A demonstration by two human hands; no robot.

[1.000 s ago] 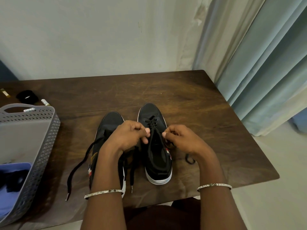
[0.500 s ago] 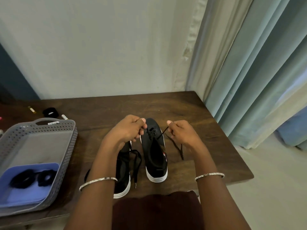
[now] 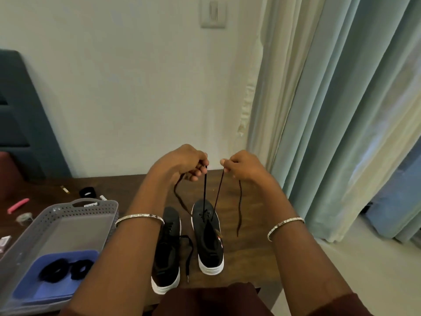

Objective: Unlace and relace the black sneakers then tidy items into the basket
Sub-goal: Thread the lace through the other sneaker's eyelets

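While our left hand (image 3: 182,163) and right hand (image 3: 243,166) pinch the ends of the lace (image 3: 204,190) above the right sneaker (image 3: 208,238), threaded only near its toe, we judge tidying into the basket (image 3: 68,209) mostly undone.

basket (image 3: 107,209) cropped left, left sneaker (image 3: 169,261) half-hidden

A black lace (image 3: 205,190) of the right sneaker (image 3: 208,236) is held raised, pinched by the left hand (image 3: 182,161) and the right hand (image 3: 243,165), beside a grey basket (image 3: 68,213).

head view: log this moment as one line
left hand: pinches lace, raised | right hand: pinches lace, raised | right sneaker: on table, laced at front eyelets | left sneaker: lace loose | basket: beside sneakers
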